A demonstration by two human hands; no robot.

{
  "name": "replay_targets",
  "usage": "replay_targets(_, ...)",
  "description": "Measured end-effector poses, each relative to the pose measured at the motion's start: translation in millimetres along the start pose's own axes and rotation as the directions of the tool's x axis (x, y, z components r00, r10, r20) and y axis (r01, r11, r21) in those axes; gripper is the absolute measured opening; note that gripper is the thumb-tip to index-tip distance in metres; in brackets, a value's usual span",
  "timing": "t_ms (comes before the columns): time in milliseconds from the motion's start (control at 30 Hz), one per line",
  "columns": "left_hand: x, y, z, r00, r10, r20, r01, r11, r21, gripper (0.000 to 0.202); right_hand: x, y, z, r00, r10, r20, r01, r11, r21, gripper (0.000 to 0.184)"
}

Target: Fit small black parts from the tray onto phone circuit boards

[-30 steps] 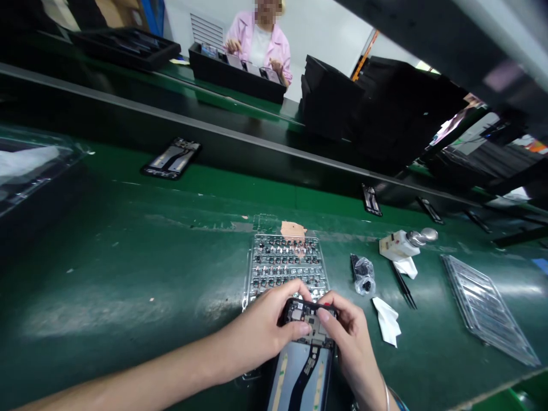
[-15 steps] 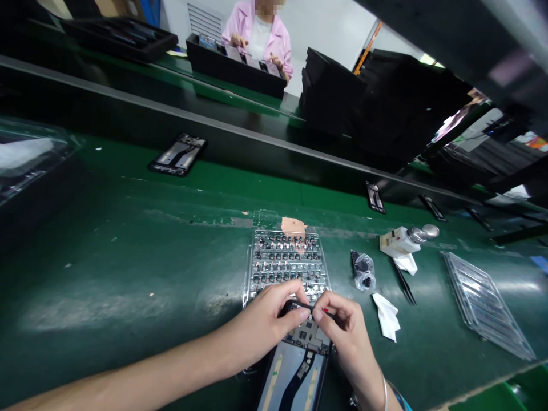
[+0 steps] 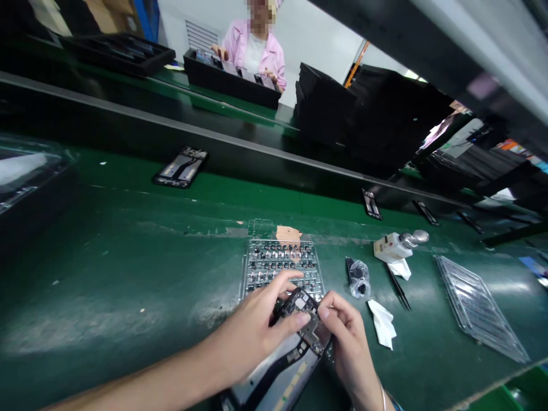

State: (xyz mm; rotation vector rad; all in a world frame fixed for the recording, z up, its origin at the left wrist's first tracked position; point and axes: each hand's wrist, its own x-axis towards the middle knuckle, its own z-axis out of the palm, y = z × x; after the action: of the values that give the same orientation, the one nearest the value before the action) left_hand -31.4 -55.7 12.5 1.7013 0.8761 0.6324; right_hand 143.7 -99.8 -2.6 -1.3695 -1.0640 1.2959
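Note:
An opened smartphone (image 3: pixel 287 365) lies tilted at the bottom centre, its circuit board and a dark flex cable exposed. My left hand (image 3: pixel 268 325) grips its upper left side, the thumb resting on the board and the fingers around the top edge. At the upper right corner of the phone, my right hand (image 3: pixel 345 331) has thumb and forefinger pinched together on the edge; whether a small part is between them is hidden. Just beyond the phone, a clear plastic tray (image 3: pixel 319 274) carries rows of small electronic parts.
Right of the tray are a plastic-wrapped dark roll (image 3: pixel 358 278), a white bottle (image 3: pixel 391 248), black tweezers (image 3: pixel 399 288), a white wipe (image 3: pixel 382 323) and stacked clear trays (image 3: pixel 479 305). More opened phones (image 3: pixel 182 167) lie along the far ledge. A co-worker (image 3: pixel 254 54) in pink stands behind a black box (image 3: pixel 231 79).
The phone has turned clockwise, its top now pointing more to the upper right. My left thumb has slid over the board, and my right fingers have shifted to the right corner.

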Motion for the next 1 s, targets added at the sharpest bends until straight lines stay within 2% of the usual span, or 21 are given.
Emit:
replay_targets(33, -2.5, -0.4, 2.5, 0.998, 0.059, -0.033, -0.055, 0.992, 0.111, 0.057, 0.9, 0.2, -0.7, 0.999, 0.001, -0.038, 0.0, 0.999, 0.045, 0.026)
replay_targets(100, -7.7, -1.8, 8.0, 0.986, 0.168, -0.022, -0.151, 0.93, 0.336, 0.079, 2.4, -0.8, -1.6, 0.993, 0.003, -0.118, 0.011, 0.993, 0.119, 0.024)
replay_targets(167, -11.3, -2.6, 11.1, 0.97, 0.244, 0.02, -0.225, 0.857, 0.464, 0.083, 2.8, -3.3, -2.3, 0.986, -0.003, -0.165, 0.031, 0.985, 0.172, 0.022)
replay_targets(200, -12.1, -2.2, 10.8, 0.963, 0.268, 0.034, -0.252, 0.844, 0.474, 0.081, 2.5, -4.9, -2.8, 0.986, -0.006, -0.169, 0.039, 0.98, 0.194, 0.019)
replay_targets(267, -11.0, 0.2, 6.8, 0.959, 0.278, 0.051, -0.278, 0.893, 0.353, 0.076, 1.4, -8.3, -3.9, 0.985, -0.024, -0.172, 0.061, 0.975, 0.214, 0.016)
replay_targets(333, -6.8, 3.8, 0.4, 0.959, 0.255, 0.121, -0.256, 0.967, -0.005, 0.07, -0.2, -10.9, -5.0, 0.975, -0.076, -0.207, 0.113, 0.979, 0.171, 0.023)
replay_targets(367, -4.0, 5.2, -2.4, 0.952, 0.243, 0.184, -0.196, 0.95, -0.243, 0.067, -1.1, -11.7, -5.2, 0.971, -0.1, -0.215, 0.131, 0.983, 0.132, 0.027)
replay_targets(400, -1.1, 6.1, -4.5, 0.937, 0.235, 0.259, -0.091, 0.88, -0.467, 0.064, -2.1, -12.2, -5.1, 0.971, -0.114, -0.21, 0.137, 0.986, 0.096, 0.027)
replay_targets(433, 1.8, 6.3, -5.8, 0.91, 0.233, 0.344, 0.043, 0.77, -0.636, 0.063, -3.2, -12.4, -4.7, 0.976, -0.115, -0.187, 0.131, 0.989, 0.071, 0.023)
replay_targets(467, 4.5, 5.9, -6.3, 0.874, 0.235, 0.426, 0.182, 0.654, -0.735, 0.063, -4.3, -12.4, -4.0, 0.983, -0.104, -0.153, 0.115, 0.991, 0.064, 0.018)
replay_targets(500, 6.7, 5.0, -6.3, 0.837, 0.229, 0.497, 0.305, 0.56, -0.771, 0.063, -5.4, -12.3, -3.0, 0.99, -0.087, -0.113, 0.095, 0.993, 0.071, 0.014)
replay_targets(567, 10.0, 2.7, -5.5, 0.774, 0.194, 0.603, 0.466, 0.47, -0.75, 0.064, -7.7, -12.1, -1.0, 0.995, -0.076, -0.067, 0.083, 0.992, 0.097, 0.016)
replay_targets(700, 12.2, 1.2, -5.9, 0.708, 0.13, 0.694, 0.574, 0.467, -0.673, 0.066, -10.4, -11.6, 0.1, 0.995, -0.089, -0.053, 0.093, 0.992, 0.081, 0.018)
replay_targets(767, 12.3, 2.3, -6.8, 0.7, 0.107, 0.706, 0.582, 0.487, -0.652, 0.063, -10.6, -11.1, -0.7, 0.996, -0.084, -0.043, 0.087, 0.994, 0.067, 0.017)
replay_targets(833, 12.1, 3.3, -7.2, 0.71, 0.095, 0.697, 0.576, 0.491, -0.653, 0.06, -10.3, -10.5, -1.0, 0.996, -0.079, -0.037, 0.082, 0.994, 0.072, 0.017)
replay_targets(1000, 11.6, 1.6, -3.8, 0.769, 0.183, 0.612, 0.493, 0.44, -0.751, 0.058, -9.3, -10.3, -0.5, 0.997, -0.056, -0.048, 0.061, 0.992, 0.107, 0.018)
